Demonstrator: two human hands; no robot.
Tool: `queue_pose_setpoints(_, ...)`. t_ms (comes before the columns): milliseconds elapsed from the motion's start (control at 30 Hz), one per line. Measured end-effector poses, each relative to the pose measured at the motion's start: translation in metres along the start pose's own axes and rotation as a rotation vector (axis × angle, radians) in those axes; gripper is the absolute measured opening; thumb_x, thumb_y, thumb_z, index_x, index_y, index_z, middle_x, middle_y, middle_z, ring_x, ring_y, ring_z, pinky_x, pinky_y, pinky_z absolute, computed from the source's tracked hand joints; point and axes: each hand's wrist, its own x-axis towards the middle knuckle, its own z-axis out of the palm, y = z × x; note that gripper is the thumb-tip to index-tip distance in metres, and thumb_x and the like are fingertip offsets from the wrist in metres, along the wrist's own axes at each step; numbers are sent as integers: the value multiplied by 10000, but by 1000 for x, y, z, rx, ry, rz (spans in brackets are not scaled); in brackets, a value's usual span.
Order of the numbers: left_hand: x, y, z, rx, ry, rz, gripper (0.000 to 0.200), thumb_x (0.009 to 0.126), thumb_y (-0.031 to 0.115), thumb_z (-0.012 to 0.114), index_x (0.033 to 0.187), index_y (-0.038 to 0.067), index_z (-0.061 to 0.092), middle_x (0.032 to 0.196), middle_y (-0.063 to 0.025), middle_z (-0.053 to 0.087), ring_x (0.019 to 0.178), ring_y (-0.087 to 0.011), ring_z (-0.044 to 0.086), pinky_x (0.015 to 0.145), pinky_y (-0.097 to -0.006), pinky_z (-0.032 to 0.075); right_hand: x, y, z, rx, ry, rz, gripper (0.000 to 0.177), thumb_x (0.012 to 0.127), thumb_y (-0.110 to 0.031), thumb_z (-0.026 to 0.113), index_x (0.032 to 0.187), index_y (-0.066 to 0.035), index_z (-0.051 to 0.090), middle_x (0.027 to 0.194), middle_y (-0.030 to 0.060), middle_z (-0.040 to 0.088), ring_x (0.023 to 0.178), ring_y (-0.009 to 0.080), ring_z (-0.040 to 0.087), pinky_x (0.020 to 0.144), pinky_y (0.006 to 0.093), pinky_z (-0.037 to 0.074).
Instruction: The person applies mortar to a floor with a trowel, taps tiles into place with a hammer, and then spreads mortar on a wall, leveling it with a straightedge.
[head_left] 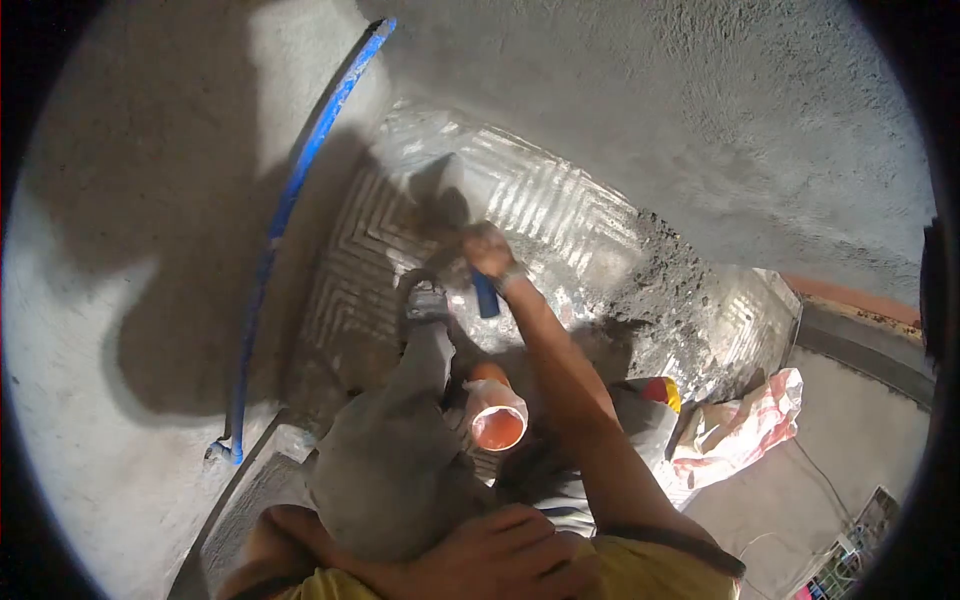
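My right hand (488, 250) is closed around a tool, its blue handle (485, 293) sticking out below the fist. The tool's working end is blurred and cannot be made out. It is over the floor with ridged grey lines (375, 240), near the wall corner. Across my lap lies my left hand (510, 555), its fingers stretched out and holding nothing. Between my legs stands an orange pipe (498, 430), with clear plastic around its open end.
A blue pipe (290, 200) runs along the left wall. Loose grey mortar crumbs (655, 290) lie on the right side of the floor. A white and red sack (740, 430) sits beside my right leg. A green crate-like item (850, 555) is at the lower right.
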Motion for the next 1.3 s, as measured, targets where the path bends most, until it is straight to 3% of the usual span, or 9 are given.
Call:
queue_pose_setpoints(167, 3, -4, 7, -43, 83, 26, 314, 732, 215, 570, 1028, 117, 609, 922, -20, 594, 844, -175, 580, 784, -317, 460, -27, -20, -36, 182, -181, 578, 158, 830, -115, 548, 974, -89, 606, 807, 60, 575, 773, 196, 582, 616, 394, 486)
queue_pose_setpoints(267, 3, -3, 16, -61, 84, 39, 305, 741, 218, 562, 1025, 115, 605, 923, -24, 591, 840, -176, 577, 778, -313, 459, -10, -6, -16, 54, 28, 9, 108, 860, -118, 518, 925, -105, 603, 722, 30, 517, 658, 154, 528, 535, 342, 447)
queue_pose_setpoints(467, 8, -2, 2, -90, -93, 3, 288, 754, 228, 547, 1014, 116, 598, 934, -21, 580, 834, -173, 558, 778, -305, 446, 18, -19, -23, -11, 178, -233, 208, 784, -52, 553, 965, -114, 638, 742, 81, 547, 674, 252, 548, 555, 345, 454)
queue_pose_setpoints(567, 7, -3, 2, -115, -87, 5, 305, 752, 233, 544, 1026, 111, 599, 948, -23, 580, 844, -175, 557, 791, -309, 442, -40, -19, -26, -146, -124, 303, 146, 811, -171, 571, 904, -82, 641, 761, 65, 572, 673, 219, 566, 592, 336, 479)
queue_pose_setpoints(667, 10, 0, 4, -70, -44, 32, 332, 748, 235, 544, 1047, 103, 602, 952, -27, 584, 848, -177, 561, 799, -309, 444, -43, -11, -4, -156, -96, 186, 179, 805, -131, 569, 956, -54, 628, 797, 65, 569, 703, 210, 569, 572, 326, 473)
queue_pose_setpoints(833, 8, -1, 11, -119, -4, -1, 356, 741, 240, 550, 1063, 102, 612, 953, -32, 592, 856, -181, 572, 809, -310, 448, -24, 8, 70, -1143, 98, -258, 219, 805, -92, 562, 1009, -33, 615, 854, 58, 583, 755, 182, 582, 565, 288, 469)
queue_pose_setpoints(933, 7, 1, -1, -107, -83, -47, 341, 741, 236, 557, 1048, 103, 620, 952, -33, 598, 853, -184, 581, 797, -314, 457, -52, 7, 69, -347, 103, -63, 146, 815, -146, 574, 943, -113, 636, 653, 14, 559, 569, 175, 527, 500, 340, 439)
queue_pose_setpoints(1033, 7, 1, -1, -66, -54, -29, 317, 734, 224, 571, 1020, 103, 632, 929, -32, 604, 833, -185, 590, 777, -320, 467, -19, -68, -53, -163, -9, 253, 124, 821, -171, 556, 871, -104, 648, 632, 52, 547, 564, 221, 524, 524, 353, 443)
queue_pose_setpoints(1300, 7, -2, 2, -94, -19, -14, 271, 711, 184, 597, 965, 106, 650, 890, -33, 614, 779, -189, 602, 720, -331, 481, 37, -15, 54, -103, -213, 424, 123, 787, -202, 570, 788, -81, 595, 695, 145, 565, 660, 313, 547, 560, 442, 441)
